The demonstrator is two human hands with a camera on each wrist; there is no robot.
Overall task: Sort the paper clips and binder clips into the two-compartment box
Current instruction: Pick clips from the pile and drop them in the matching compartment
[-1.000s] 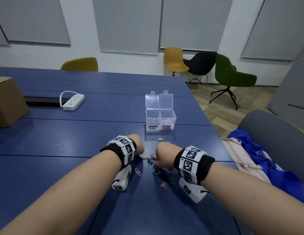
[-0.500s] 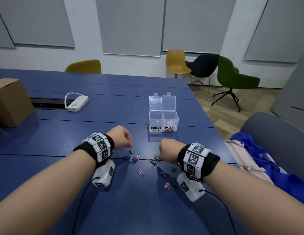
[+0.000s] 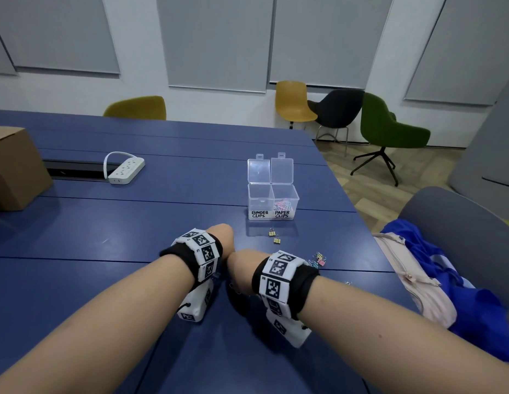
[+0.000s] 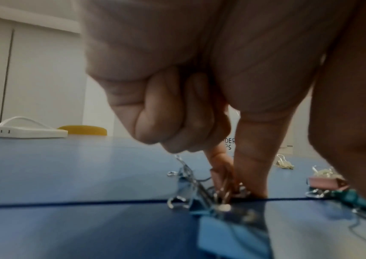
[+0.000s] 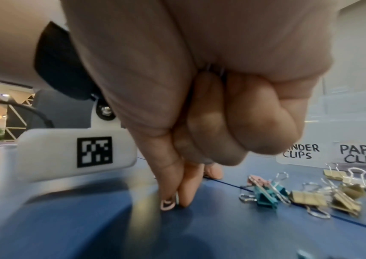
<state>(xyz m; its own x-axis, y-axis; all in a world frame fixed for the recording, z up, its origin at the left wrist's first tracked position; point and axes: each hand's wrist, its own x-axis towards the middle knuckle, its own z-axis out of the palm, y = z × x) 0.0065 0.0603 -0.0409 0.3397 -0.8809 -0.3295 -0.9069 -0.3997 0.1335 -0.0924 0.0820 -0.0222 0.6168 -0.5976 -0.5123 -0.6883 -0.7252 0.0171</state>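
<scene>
Pickup step. Right hand (image 5: 199, 105) pinches pink paper clip (image 5: 168, 203) on table (image 3: 134, 237). Left hand (image 4: 199, 87) pinches binder clip (image 4: 219, 184) in pile. Next: carry each to labelled compartment of two-compartment box (image 3: 259, 207), well ahead.

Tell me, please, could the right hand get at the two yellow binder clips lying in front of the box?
Probably yes: the yellow binder clips lie on bare table beyond the right hand with nothing between, though its fingers currently pinch a pink paper clip.

You have the box (image 3: 273, 204) ahead on the table (image 3: 134, 223), loose binder clips (image 3: 274, 236) just before it, power strip (image 3: 125, 172) far left.
</scene>
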